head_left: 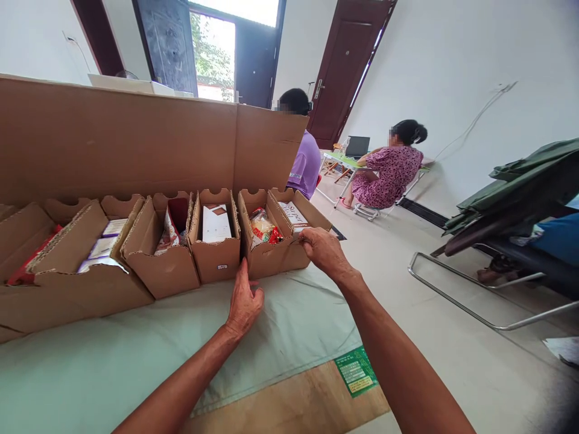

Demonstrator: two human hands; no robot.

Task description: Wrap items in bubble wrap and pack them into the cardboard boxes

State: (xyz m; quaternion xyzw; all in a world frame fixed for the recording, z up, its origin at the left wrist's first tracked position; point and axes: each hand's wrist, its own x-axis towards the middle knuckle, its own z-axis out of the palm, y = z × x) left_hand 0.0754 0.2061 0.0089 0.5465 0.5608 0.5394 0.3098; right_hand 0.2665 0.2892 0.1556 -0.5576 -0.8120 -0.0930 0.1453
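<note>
A row of open cardboard bins stands on the pale green cloth [280, 325]. My right hand [325, 250] is closed around the front rim of the rightmost cardboard box [279, 258], which has two compartments. Its left compartment holds a packet [262, 228] in clear, yellow and red wrapping; a white printed carton [294, 214] sits in the right one. My left hand [245, 301] is open, its outstretched fingers against that box's front left corner. Just left is a narrower cardboard bin [216, 260] with a white box [216, 224] inside.
Further left, cardboard bins hold a red-and-white packet [169, 232] and white-and-purple cartons [102, 247]. A tall cardboard panel [136, 138] rises behind the row. Two people sit beyond, one near a folding table [341, 160]. A dark folding chair [520, 241] stands at right.
</note>
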